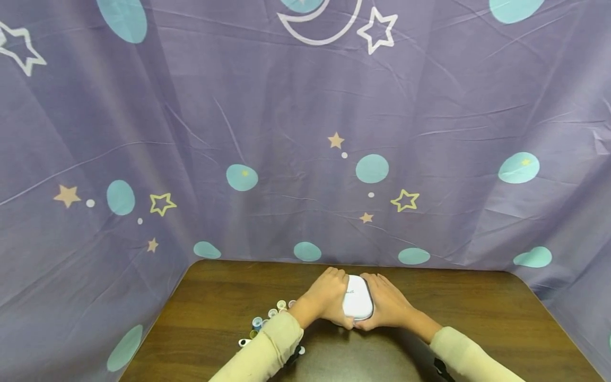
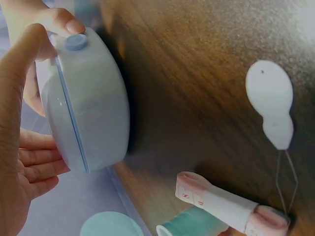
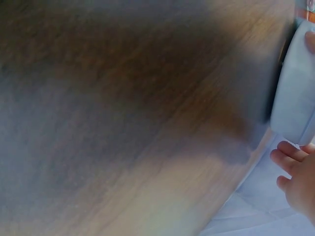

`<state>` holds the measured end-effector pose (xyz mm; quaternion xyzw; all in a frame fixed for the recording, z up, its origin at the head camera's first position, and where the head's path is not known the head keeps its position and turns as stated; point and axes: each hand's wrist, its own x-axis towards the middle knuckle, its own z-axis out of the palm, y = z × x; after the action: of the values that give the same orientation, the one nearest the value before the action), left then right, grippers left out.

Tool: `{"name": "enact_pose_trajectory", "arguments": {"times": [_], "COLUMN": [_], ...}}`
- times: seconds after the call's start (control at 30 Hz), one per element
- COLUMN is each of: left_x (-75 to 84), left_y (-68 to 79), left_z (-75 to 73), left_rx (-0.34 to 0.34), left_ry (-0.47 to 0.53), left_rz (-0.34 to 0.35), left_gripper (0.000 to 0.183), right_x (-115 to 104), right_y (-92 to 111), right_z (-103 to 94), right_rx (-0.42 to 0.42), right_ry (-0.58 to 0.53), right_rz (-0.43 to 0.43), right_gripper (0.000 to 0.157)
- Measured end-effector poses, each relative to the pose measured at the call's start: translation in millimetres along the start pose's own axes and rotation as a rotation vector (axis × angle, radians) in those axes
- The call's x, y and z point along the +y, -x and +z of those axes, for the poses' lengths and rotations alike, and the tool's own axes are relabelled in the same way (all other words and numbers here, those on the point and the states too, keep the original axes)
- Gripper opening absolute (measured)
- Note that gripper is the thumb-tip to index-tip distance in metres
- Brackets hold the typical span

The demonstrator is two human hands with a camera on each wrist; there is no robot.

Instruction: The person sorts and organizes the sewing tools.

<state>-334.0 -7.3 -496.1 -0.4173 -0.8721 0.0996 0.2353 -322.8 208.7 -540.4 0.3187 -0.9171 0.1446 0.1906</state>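
Observation:
A white, rounded plastic case (image 1: 358, 298) with a closed lid is between both hands near the far side of the table. My left hand (image 1: 329, 300) grips its left side, and my right hand (image 1: 387, 305) grips the right. In the left wrist view, a blue seam runs round the case and both thumbs are close to its blue latch button (image 2: 76, 42). The left fingers reach along the opposite side. Only part of the right hand (image 3: 298, 172) shows in the right wrist view, with fingertips at the case's end. Whatever is inside the case is hidden.
Several thread spools (image 1: 258, 322) stand beside the left forearm. A white needle threader (image 2: 270, 98), a rolled pink tape measure (image 2: 231, 204) and a teal spool (image 2: 192, 222) lie on the brown wooden table (image 1: 215, 286). Patterned purple cloth (image 1: 296, 106) rises behind the table.

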Motion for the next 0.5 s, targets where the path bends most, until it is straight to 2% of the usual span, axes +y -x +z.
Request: {"name": "enact_pose_trajectory", "arguments": {"times": [0.27, 0.5], "left_x": [2.7, 3.4], "left_y": [0.0, -1.3], "left_z": [-0.8, -1.9], "left_rx": [-0.005, -0.011], "left_ry": [0.011, 0.015], "left_rz": [0.002, -0.005], "left_gripper": [0.082, 0.079], "right_x": [-2.0, -2.7], "right_y": [-0.8, -3.2], "right_z": [2.0, 2.4], "right_rx": [0.025, 0.032], "right_ry": [-0.109, -0.127], "right_rz": [0.013, 0.014], "right_gripper": [0.115, 0.114]}}
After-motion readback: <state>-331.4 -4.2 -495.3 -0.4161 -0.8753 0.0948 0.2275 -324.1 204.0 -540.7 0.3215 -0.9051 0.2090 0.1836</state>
